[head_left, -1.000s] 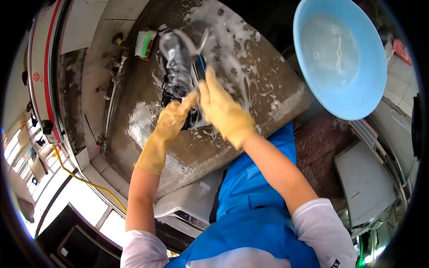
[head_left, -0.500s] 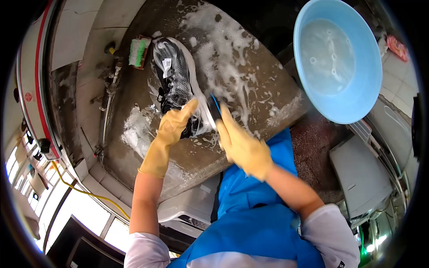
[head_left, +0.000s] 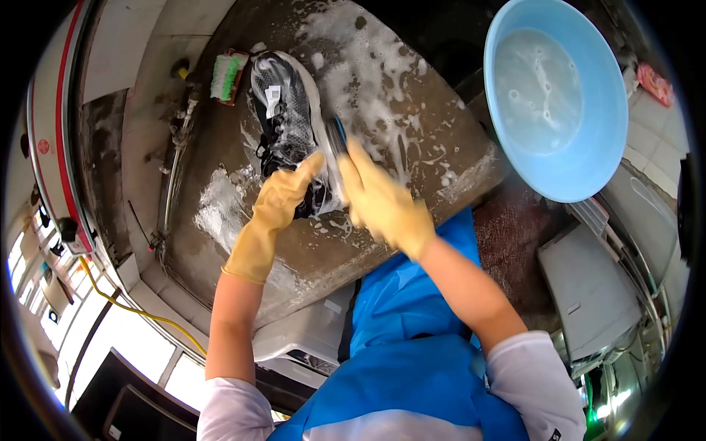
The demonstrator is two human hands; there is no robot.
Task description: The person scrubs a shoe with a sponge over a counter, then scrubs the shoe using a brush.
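Observation:
A wet black-and-grey sneaker [head_left: 294, 121] with a white sole lies on its side or flat, I cannot tell which, on a brown slab [head_left: 309, 250]. My left hand [head_left: 283, 195], in a yellow rubber glove, is closed on the shoe's heel end, with the thumb along the collar. My right hand [head_left: 382, 202], gloved likewise and slightly blurred, grips a dark brush [head_left: 337, 135] with a blue edge. The brush lies against the side of the white sole; its bristles are hidden.
Beyond the shoe is a green-and-white bristled scrub brush [head_left: 226, 77]. White suds [head_left: 368, 66] streak the slab. A light blue basin [head_left: 618, 140] of cloudy water stands at the right. Along the left wall runs a metal pipe [head_left: 173, 184].
My right hand has moved the brush up and a little left along the sole's side. My left hand stays at the heel, and the shoe has barely shifted.

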